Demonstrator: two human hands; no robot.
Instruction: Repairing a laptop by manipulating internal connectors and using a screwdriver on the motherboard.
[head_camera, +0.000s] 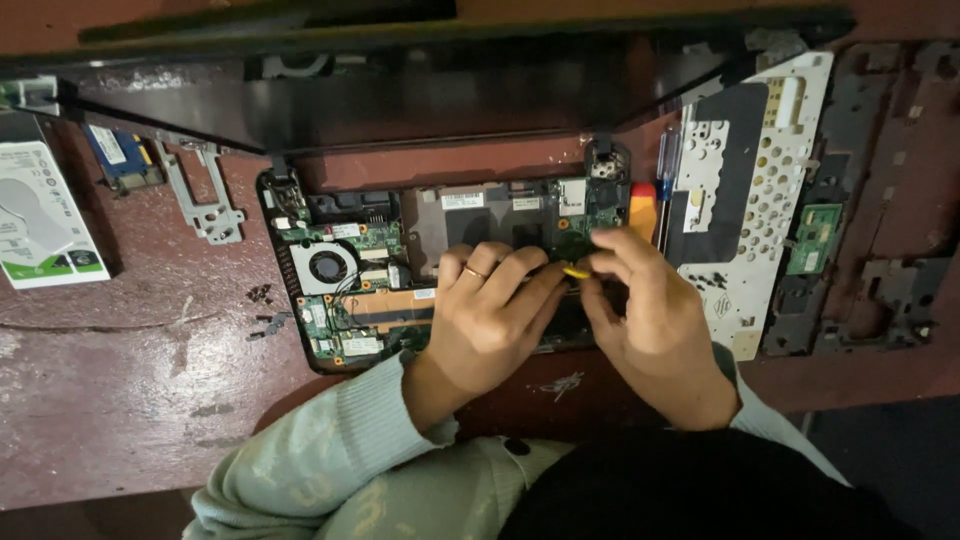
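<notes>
An opened laptop base (345, 275) lies on the reddish table, its green circuit boards, copper heat pipe and round fan (327, 266) exposed. My left hand (490, 315), with a ring on one finger, rests on the middle of the board, fingers bent toward a small yellow part (576, 271). My right hand (650, 320) pinches that yellow part from the right, thumb and forefinger closed on it. What the yellow part is, I cannot tell. The hands hide the board under them.
The laptop's dark screen lid (400, 95) lies open behind the base. A hard drive (40, 220) and a metal bracket (205, 195) lie at left, small screws (262, 310) near the base. A screwdriver (665, 190), keyboard backplate (745, 200) and dark plastic frame (880, 200) lie at right.
</notes>
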